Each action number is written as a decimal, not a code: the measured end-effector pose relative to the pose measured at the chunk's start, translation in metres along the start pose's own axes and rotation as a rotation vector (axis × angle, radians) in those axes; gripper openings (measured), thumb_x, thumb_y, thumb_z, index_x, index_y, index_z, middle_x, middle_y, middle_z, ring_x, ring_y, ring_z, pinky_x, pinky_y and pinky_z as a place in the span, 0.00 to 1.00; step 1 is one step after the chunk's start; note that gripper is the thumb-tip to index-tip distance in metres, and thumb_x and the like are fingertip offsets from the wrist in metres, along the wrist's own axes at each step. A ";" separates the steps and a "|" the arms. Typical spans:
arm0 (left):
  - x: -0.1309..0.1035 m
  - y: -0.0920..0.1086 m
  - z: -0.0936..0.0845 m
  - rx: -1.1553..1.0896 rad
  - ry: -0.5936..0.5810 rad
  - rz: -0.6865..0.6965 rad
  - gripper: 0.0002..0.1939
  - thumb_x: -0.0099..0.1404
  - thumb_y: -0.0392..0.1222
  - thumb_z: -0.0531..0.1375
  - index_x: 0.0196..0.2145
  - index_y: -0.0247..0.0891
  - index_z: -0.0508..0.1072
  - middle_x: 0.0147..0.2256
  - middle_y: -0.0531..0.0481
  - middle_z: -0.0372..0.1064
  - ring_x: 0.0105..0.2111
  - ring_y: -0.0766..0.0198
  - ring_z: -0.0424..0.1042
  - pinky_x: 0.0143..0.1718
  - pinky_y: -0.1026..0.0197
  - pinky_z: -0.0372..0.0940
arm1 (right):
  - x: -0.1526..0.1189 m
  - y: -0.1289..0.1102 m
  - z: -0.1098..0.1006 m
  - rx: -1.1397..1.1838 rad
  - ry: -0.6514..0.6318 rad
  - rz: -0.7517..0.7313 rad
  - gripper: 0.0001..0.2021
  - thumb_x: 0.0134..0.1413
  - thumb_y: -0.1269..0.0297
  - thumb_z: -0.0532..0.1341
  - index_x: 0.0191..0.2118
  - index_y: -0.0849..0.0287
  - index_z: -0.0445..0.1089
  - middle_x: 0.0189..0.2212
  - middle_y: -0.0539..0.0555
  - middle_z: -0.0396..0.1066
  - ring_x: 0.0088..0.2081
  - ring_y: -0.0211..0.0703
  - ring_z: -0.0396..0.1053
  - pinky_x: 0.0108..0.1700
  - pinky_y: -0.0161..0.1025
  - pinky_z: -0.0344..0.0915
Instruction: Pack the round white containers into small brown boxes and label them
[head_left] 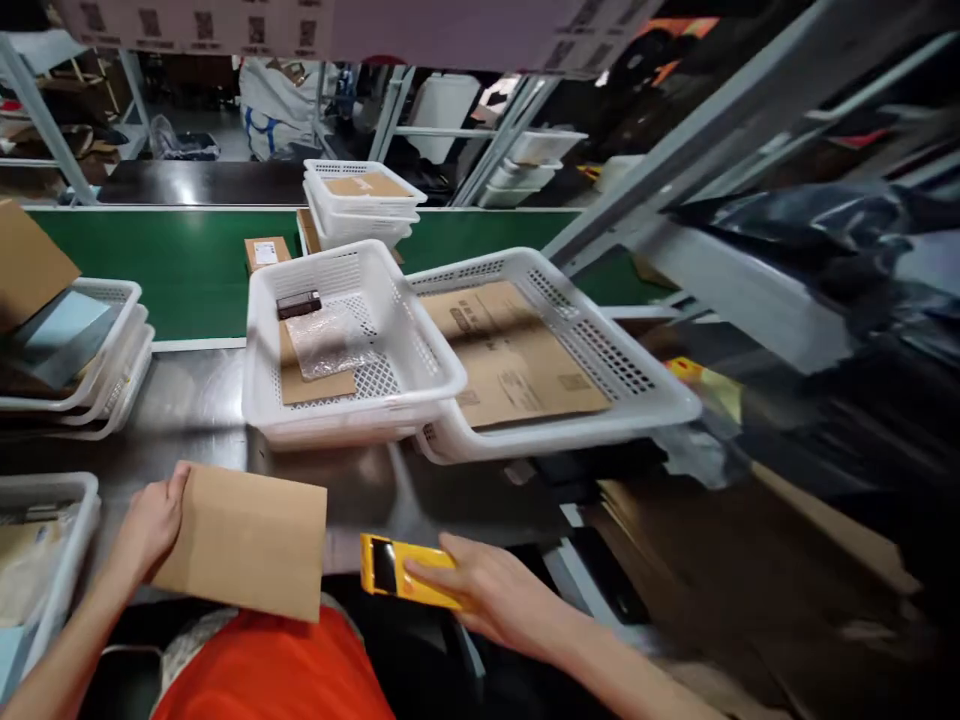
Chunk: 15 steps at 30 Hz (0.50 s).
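Observation:
My left hand [154, 520] grips a flat brown cardboard box [251, 540] by its left edge, with the thumb on top. The box is held tilted above the table's front edge, over my orange clothing. To its right, my right hand [495, 590] is closed around a flat yellow packet [427, 572] with a dark panel near its left end; its exact kind does not show. The packet and the box are apart. Beyond my hands stands a white plastic basket [352, 405] holding a small dark box [298, 304], a bubble-wrap piece [330, 342] and brown cardboard.
A larger white basket [637, 420] with flat cardboard [517, 350] adjoins on the right. More baskets [127, 385] stand at the left. A green conveyor belt [187, 250] runs behind the metal table [195, 400]. A slanted metal frame [675, 120] and stacked cardboard [735, 570] are on the right.

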<state>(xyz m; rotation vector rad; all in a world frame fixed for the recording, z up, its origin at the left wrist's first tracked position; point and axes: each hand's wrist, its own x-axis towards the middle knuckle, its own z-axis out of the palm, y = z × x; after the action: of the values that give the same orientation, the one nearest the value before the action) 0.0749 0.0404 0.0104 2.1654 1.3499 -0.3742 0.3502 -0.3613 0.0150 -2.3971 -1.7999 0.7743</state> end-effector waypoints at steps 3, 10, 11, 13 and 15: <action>-0.001 0.004 -0.003 0.042 0.007 -0.024 0.46 0.74 0.65 0.31 0.41 0.33 0.82 0.46 0.21 0.81 0.53 0.28 0.79 0.46 0.44 0.70 | 0.045 -0.031 0.011 -0.030 -0.036 -0.031 0.35 0.45 0.74 0.68 0.60 0.40 0.77 0.41 0.55 0.76 0.40 0.50 0.75 0.42 0.41 0.68; 0.000 0.008 -0.007 0.125 0.070 -0.014 0.43 0.73 0.62 0.32 0.37 0.33 0.81 0.46 0.18 0.81 0.52 0.28 0.79 0.50 0.43 0.70 | 0.071 -0.071 0.010 0.022 -0.004 0.081 0.31 0.48 0.69 0.65 0.60 0.41 0.77 0.41 0.56 0.79 0.37 0.51 0.79 0.38 0.39 0.68; 0.001 0.009 -0.008 0.122 0.080 -0.011 0.43 0.73 0.61 0.33 0.36 0.34 0.81 0.46 0.18 0.81 0.52 0.28 0.79 0.51 0.43 0.70 | 0.075 -0.071 0.008 0.050 -0.010 0.081 0.29 0.48 0.68 0.66 0.57 0.42 0.79 0.40 0.56 0.80 0.37 0.53 0.80 0.38 0.40 0.68; 0.000 0.010 -0.010 0.071 0.103 -0.005 0.42 0.73 0.63 0.34 0.34 0.35 0.81 0.45 0.20 0.81 0.51 0.29 0.80 0.51 0.43 0.70 | 0.082 -0.066 0.004 0.147 0.002 0.099 0.27 0.44 0.71 0.66 0.52 0.46 0.83 0.37 0.55 0.82 0.39 0.55 0.81 0.40 0.41 0.68; -0.006 0.009 -0.010 -0.075 0.099 0.010 0.42 0.71 0.68 0.38 0.32 0.35 0.81 0.42 0.22 0.82 0.49 0.31 0.81 0.50 0.44 0.71 | 0.083 -0.053 0.006 0.241 0.038 0.107 0.28 0.42 0.75 0.63 0.51 0.52 0.83 0.38 0.54 0.84 0.42 0.55 0.82 0.43 0.41 0.69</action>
<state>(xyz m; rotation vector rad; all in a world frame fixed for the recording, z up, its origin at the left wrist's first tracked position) 0.0792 0.0389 0.0245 2.1526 1.3840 -0.2120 0.3171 -0.2704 -0.0024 -2.3479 -1.4790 0.8918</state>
